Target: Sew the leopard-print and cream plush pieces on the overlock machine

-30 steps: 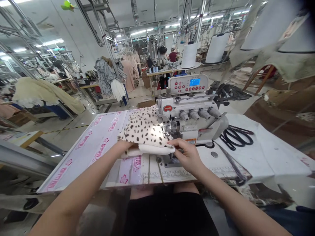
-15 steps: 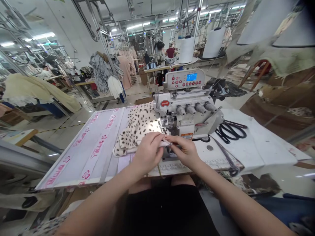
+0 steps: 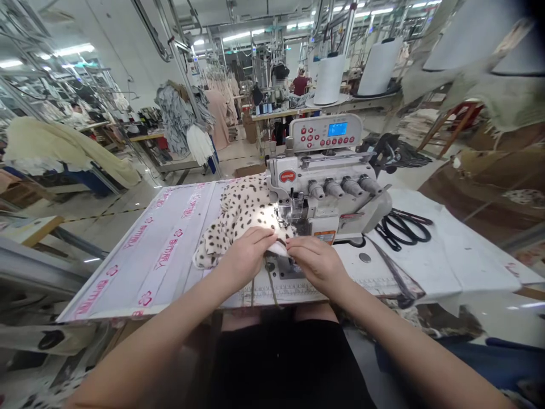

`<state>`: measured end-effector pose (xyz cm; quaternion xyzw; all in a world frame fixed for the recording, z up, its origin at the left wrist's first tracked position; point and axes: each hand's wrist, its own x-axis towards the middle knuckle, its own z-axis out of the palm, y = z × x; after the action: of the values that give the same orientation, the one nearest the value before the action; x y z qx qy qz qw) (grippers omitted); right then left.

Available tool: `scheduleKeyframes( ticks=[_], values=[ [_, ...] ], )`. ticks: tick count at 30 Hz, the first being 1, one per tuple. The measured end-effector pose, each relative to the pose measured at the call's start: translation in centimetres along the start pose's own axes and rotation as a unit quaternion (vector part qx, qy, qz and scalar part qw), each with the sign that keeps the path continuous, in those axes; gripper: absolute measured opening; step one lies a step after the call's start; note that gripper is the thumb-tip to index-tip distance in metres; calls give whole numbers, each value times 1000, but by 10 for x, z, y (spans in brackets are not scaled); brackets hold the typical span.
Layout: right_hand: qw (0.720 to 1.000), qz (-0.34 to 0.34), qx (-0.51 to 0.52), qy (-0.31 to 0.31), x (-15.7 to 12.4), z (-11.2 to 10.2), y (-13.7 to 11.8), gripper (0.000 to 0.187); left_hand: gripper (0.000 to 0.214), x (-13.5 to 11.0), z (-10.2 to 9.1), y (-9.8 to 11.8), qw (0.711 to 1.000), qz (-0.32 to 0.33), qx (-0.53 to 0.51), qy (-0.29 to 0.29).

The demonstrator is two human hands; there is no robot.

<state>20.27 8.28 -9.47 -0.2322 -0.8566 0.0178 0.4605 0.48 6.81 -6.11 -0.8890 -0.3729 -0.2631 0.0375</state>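
A cream fabric piece with dark spots lies bunched on the table, its right side under the lit presser foot area of a white overlock sewing machine. My left hand pinches the near edge of this fabric, just in front of the needle area. At the corner of the same edge, my right hand has its fingers closed on the cloth. Between the two hands a short stretch of pale underside shows. The fingertips partly hide the edge, and the needle itself is too small to make out.
Black-handled scissors lie right of the machine on a white cover. Large white thread cones stand behind it. Pink-printed sheeting covers the table's left side. Farther back are garment racks and a person in dark red.
Both hands have shifted: the left slightly left and the right a little lower, with the fabric edge stretched wider between them. The spotted cloth now shows nearer the presser foot.
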Motion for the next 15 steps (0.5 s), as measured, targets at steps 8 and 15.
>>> scheduleKeyframes(
  ticks=[8, 15],
  values=[
    [985, 23, -136, -99, 25, -9, 4, 22, 29, 26, -6, -13, 995, -65, 10, -72],
    [988, 76, -127, -34, -24, -3, 0, 25, 20, 50, 3, -34, 983, -152, 2, -100]
  ],
)
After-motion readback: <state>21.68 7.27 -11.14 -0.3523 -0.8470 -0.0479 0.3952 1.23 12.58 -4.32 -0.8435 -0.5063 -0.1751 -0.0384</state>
